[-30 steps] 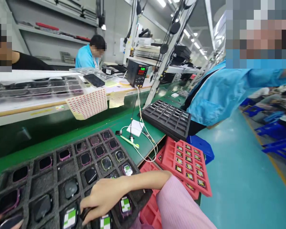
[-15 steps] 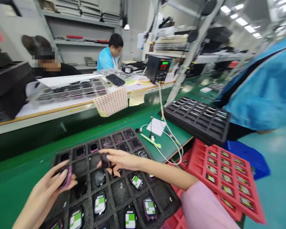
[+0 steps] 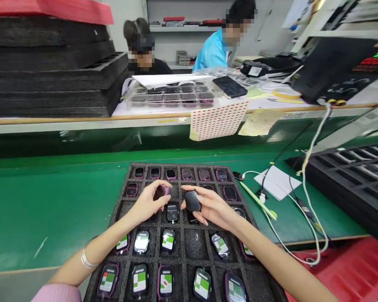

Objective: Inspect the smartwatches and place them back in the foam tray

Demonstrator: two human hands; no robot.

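My left hand [image 3: 149, 202] pinches a purple-edged watch case [image 3: 160, 192] over the second row of a black foam tray [image 3: 189, 262]. Close to it on the right, my right hand [image 3: 209, 205] grips a dark, square watch body [image 3: 192, 201] between thumb and fingers. Below both hands, the tray's compartments hold several watches; those in the front rows, such as one watch [image 3: 202, 283], have green-and-white faces showing. Purple-rimmed dark pieces lie along the back row. Some compartments beneath my hands are hidden.
Stacked black foam trays [image 3: 50, 71] stand at the back left on a raised shelf [image 3: 151, 117]. To the right lie a white cable [image 3: 308, 167], a light-green pen [image 3: 257, 200], paper [image 3: 277, 182] and another black tray [image 3: 343, 184]. Two people sit beyond the shelf. A red tray [image 3: 353, 268] is lower right.
My view has swung left, bringing the tray stack fully into sight. Both hands, still holding their pieces, have come closer together over the tray.
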